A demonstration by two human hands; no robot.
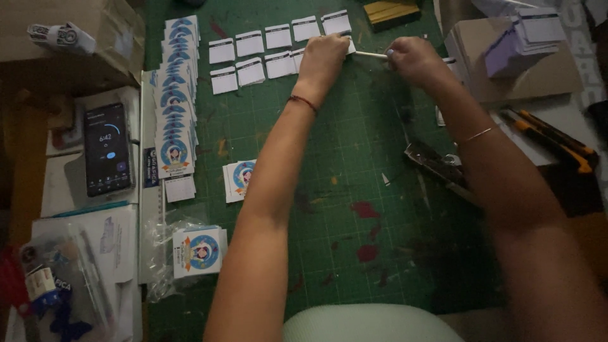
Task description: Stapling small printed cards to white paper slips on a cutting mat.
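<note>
We held a thin white stick (370, 55) level near the green cutting mat's (354, 190) far edge, left hand (323, 57) and right hand (410, 60) each pinching one end, beside rows of white cards (266, 50). Open mat lay nearer us; pliers (440, 166) rested right.

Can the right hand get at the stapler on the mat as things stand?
Probably yes, once freed. The right hand is pinching a thin white stick; the stapler lies uncovered on the green cutting mat, just beside the right forearm.
</note>
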